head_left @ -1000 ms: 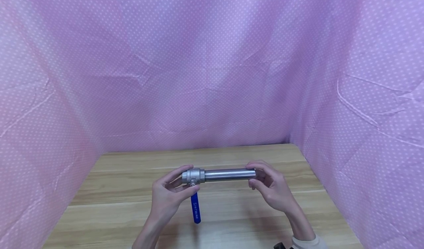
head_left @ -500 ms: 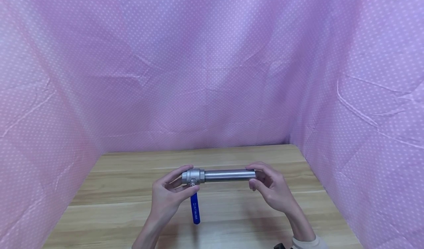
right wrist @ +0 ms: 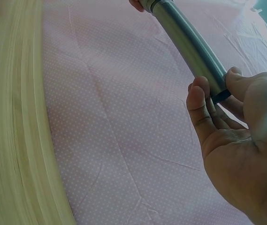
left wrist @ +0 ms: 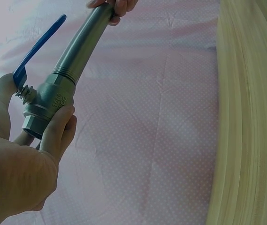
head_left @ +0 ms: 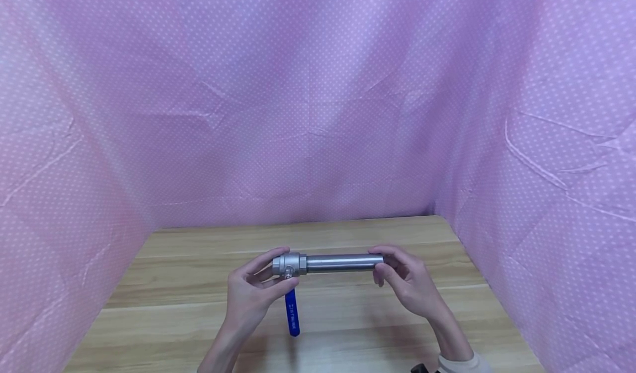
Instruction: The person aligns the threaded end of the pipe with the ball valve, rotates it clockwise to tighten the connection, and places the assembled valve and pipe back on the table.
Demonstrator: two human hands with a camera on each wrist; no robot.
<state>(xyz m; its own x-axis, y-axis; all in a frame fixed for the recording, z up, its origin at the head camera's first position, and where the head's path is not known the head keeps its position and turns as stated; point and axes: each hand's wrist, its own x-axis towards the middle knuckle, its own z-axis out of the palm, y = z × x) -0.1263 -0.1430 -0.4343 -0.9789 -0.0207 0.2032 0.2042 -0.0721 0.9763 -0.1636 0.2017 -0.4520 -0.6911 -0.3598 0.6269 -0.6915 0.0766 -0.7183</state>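
A steel ball valve with a blue lever handle is held above the table by my left hand, the thumb near the handle's base and fingers round the body. A straight steel pipe extends rightward from the valve. My right hand pinches the pipe's far end between thumb and fingers. In the left wrist view, threads show where the pipe meets the valve. The right wrist view shows the pipe's dark open end amid my right fingertips.
Below the hands lies a light wood-grain table. Pink polka-dot cloth hangs behind it and along both sides. A small black object shows by the right sleeve at the bottom edge.
My right thumb has shifted slightly up onto the pipe's end. The blue handle has swung very slightly left at its lower tip; the left hand has stayed in place.
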